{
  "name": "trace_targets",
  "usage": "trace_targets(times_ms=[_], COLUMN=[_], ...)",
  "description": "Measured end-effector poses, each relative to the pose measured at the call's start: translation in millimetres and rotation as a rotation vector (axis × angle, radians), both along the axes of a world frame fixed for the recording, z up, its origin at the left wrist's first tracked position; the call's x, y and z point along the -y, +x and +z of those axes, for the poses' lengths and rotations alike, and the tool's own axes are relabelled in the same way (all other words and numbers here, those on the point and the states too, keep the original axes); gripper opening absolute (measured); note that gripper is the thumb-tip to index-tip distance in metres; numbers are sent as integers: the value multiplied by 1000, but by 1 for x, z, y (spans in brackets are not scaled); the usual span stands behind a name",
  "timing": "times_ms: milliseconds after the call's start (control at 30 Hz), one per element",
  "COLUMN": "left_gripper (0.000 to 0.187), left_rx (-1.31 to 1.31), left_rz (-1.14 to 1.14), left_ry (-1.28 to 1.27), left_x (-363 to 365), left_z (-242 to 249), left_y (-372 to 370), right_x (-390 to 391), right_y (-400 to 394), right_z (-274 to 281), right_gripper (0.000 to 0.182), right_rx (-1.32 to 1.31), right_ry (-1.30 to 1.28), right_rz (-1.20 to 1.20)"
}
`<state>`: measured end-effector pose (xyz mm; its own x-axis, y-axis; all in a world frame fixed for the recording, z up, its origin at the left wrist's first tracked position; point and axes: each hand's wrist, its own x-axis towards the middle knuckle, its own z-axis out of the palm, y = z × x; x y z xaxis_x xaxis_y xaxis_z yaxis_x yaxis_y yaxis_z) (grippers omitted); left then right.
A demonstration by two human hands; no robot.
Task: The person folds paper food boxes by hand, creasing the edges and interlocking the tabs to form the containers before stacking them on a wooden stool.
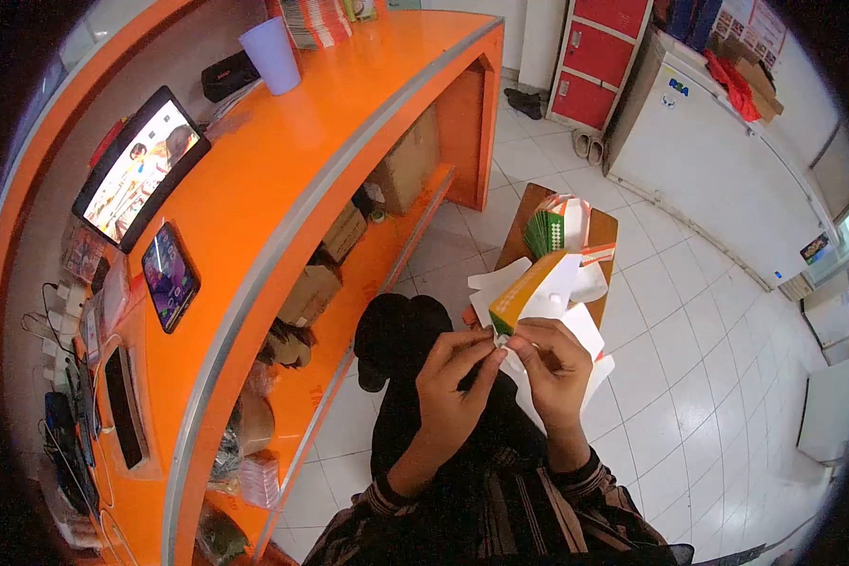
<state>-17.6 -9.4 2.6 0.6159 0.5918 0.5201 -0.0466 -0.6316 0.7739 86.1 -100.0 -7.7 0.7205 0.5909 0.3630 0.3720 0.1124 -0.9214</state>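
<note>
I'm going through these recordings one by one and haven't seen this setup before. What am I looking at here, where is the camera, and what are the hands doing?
There is no machine here: a person wears one camera on the head, and it looks forward and down with a wide, rounded lens, so the edges bend. The two bare hands in the middle are the wearer's own. The left hand and the right hand meet at the lower end of a small folded orange and white carton, pinching it between fingertips. Behind it, a wooden stool holds more white flat cartons and a green stack. To the left curves an orange counter bearing a lit tablet, a phone and a pale purple cup. Cardboard boxes sit on its lower shelf. The floor is white tile.
</note>
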Motion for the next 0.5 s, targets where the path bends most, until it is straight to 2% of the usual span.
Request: trace_targets(times_ms=[33,100,233,267,400,500], left_gripper=[16,18,18,16,14,14], left_rx=[-1,42,86,87,93,93], left_rz=[-1,62,76,106,178,144], left_ry=[0,-58,-57,-55,-42,-29], left_x=[1,3,0,0,-2,-2], left_z=[0,1,0,2,1,5], left_y=[1,4,7,8,8,9], right_x=[-1,-4,1,3,3,2], right_y=[-1,-2,3,2,3,4], right_z=[0,1,-4,-5,-6,-6], right_gripper=[14,13,12,13,14,15], right_rx=[-1,-166,-75,-164,-151,-169], right_ry=[0,82,55,63,16,30], right_rz=[-1,-25,73,113,169,160])
